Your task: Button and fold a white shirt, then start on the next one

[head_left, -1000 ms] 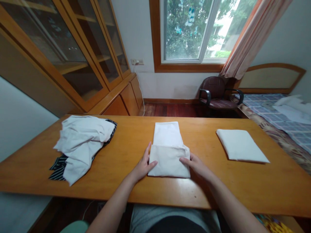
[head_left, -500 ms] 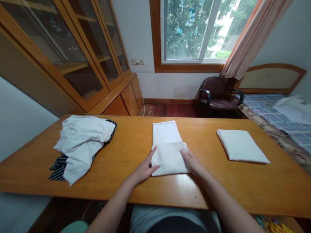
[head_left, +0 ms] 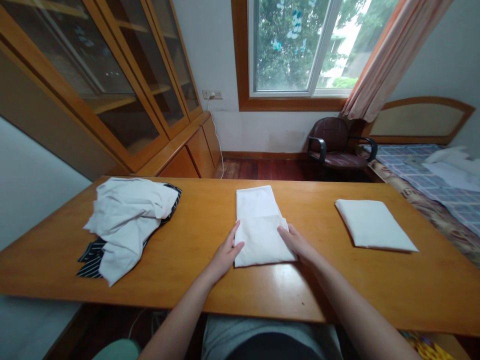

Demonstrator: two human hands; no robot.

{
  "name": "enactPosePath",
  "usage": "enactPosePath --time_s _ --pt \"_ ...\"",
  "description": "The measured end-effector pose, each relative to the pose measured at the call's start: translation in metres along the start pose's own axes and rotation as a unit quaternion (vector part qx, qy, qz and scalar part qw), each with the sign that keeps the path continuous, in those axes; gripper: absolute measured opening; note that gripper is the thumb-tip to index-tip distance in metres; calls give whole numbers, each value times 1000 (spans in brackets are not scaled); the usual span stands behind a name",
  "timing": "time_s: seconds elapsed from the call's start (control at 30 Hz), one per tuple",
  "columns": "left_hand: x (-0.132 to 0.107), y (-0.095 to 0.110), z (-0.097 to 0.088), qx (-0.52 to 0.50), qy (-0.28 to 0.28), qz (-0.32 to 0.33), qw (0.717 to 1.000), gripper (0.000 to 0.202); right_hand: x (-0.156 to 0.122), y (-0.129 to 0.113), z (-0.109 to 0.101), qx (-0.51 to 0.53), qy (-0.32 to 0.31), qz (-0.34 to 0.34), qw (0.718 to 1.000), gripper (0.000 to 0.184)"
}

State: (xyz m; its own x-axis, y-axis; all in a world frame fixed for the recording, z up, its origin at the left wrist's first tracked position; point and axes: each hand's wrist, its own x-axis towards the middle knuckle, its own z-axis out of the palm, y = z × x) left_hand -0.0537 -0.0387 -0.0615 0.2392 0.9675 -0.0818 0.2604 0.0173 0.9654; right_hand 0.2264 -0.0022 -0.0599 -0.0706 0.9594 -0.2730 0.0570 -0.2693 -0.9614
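A white cloth (head_left: 258,220), partly folded over itself, lies in the middle of the wooden table (head_left: 195,235). My left hand (head_left: 226,251) rests against the cloth's left edge, fingers stretched out and thumb on the fabric. At the folded flap's right edge my right hand (head_left: 297,243) lies with its fingers flat on the cloth. Neither hand has lifted the cloth off the table.
A loose heap of white and black-striped clothes (head_left: 123,220) lies on the table's left. A neatly folded white cloth (head_left: 373,224) sits on the right. Beyond the table stand a wooden cabinet (head_left: 123,95), a dark chair (head_left: 335,145) and a bed (head_left: 438,185).
Both hands have pushed the folded flap farther away across the table, so the fold now covers more of the cloth's far half.
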Motion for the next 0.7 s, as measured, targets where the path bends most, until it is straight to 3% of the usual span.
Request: enactPosePath --time_s 0.07,0.23,0.3,0.47,0.6,0.7 --pt "-1 -1 3 4 12 -6 1000 75 -12 -6 -7 25 -13 23 999 51" --pt "-1 1 12 23 48 -21 998 69 -38 -9 -24 52 -58 12 997 94" --pt "-1 3 16 41 71 -22 996 67 -40 -5 -27 30 -42 -15 999 88" --pt "-1 9 20 131 135 -19 982 58 -31 8 -24 -53 -15 -92 994 51" --pt "-2 12 20 213 178 -14 961 51 -29 12 -21 -135 16 -124 983 41" --pt "-4 18 20 279 221 29 934 47 -33 13 -18 -214 52 -157 963 38"
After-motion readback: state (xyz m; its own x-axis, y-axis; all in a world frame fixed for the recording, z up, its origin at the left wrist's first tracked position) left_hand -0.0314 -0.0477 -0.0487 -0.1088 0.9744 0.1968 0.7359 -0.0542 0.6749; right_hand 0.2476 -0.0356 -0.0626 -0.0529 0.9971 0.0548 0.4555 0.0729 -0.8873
